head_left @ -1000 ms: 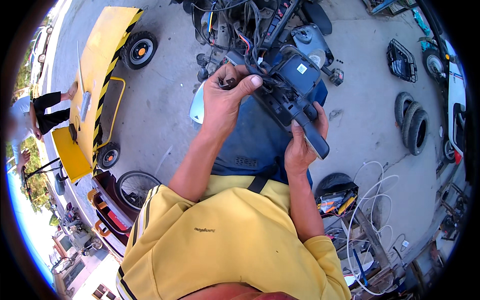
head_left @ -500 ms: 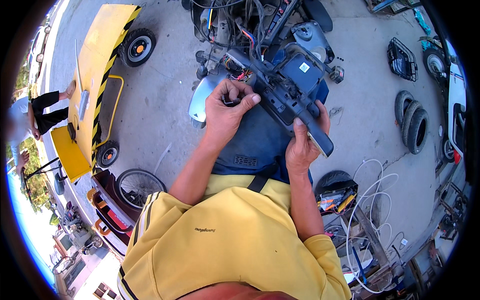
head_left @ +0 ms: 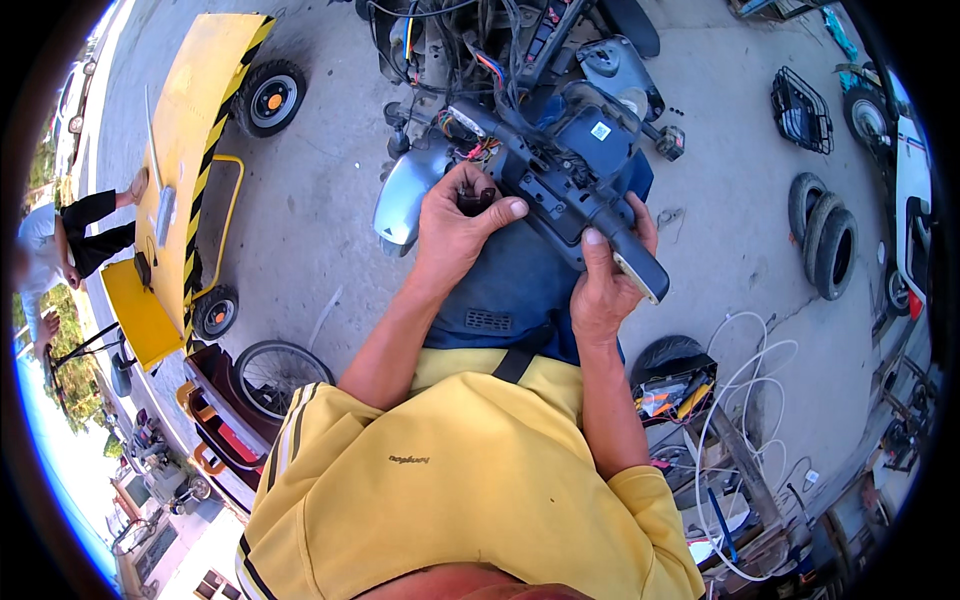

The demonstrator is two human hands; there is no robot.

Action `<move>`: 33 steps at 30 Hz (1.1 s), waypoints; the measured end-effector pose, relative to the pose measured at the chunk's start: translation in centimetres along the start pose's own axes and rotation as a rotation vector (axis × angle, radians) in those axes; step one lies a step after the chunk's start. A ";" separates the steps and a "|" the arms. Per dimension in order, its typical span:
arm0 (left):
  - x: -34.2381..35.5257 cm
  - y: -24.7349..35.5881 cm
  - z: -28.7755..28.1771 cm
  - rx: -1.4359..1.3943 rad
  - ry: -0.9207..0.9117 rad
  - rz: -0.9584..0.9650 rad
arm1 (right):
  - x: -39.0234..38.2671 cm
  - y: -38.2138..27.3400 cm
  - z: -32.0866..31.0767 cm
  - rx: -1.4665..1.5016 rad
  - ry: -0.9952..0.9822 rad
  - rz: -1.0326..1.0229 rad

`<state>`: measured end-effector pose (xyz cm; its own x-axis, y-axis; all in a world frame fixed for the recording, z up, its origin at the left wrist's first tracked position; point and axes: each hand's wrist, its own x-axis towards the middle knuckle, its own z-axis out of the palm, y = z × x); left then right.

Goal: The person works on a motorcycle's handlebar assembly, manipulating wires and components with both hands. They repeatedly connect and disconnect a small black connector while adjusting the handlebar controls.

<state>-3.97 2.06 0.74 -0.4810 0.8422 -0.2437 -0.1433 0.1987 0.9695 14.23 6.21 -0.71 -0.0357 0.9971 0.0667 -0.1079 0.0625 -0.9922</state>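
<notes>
Dismantled vehicle stood ahead, wires loose. Long black housing slanted in front of vehicle. Right hand held housing near lower end, thumb opposite fingers. Left hand, fingers curled, apparently pinched small dark piece, partly hidden, beside housing.

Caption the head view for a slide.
Left hand holds a small dark piece; right hand grips a long black part near exposed wires.

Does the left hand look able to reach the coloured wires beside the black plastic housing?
Probably yes: the coloured wires show just beyond the left hand with nothing visible between, though the black plastic housing crowds one side and the hand seems to hold a small dark piece.
</notes>
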 end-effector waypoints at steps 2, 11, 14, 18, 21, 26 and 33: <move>-0.3 0.5 0.2 -0.017 -0.019 -0.014 | -0.3 0.3 -0.3 -0.057 -0.011 -0.024; -0.4 -0.7 -0.5 0.004 0.005 -0.008 | -1.6 0.8 0.1 0.024 -0.088 -0.242; -0.5 -0.7 -0.3 -0.027 0.002 0.012 | -1.3 0.6 0.0 0.033 -0.156 -0.307; -0.4 -0.4 -0.1 -0.051 0.000 -0.015 | -1.2 0.7 -0.3 0.003 -0.183 -0.332; -0.3 -0.5 0.1 -0.069 -0.003 -0.010 | -1.1 0.7 0.0 0.010 -0.176 -0.348; 0.0 -1.0 0.0 0.001 -0.009 -0.026 | -1.1 0.7 -0.1 -0.033 -0.169 -0.366; 0.4 -0.3 -0.2 -0.251 -0.030 -0.155 | -1.3 -0.4 0.7 -0.017 -0.140 -0.367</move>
<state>-4.28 2.27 0.29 -0.4116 0.8267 -0.3836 -0.4242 0.1987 0.8835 13.67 4.84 -0.37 -0.1335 0.8931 0.4297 -0.1220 0.4155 -0.9014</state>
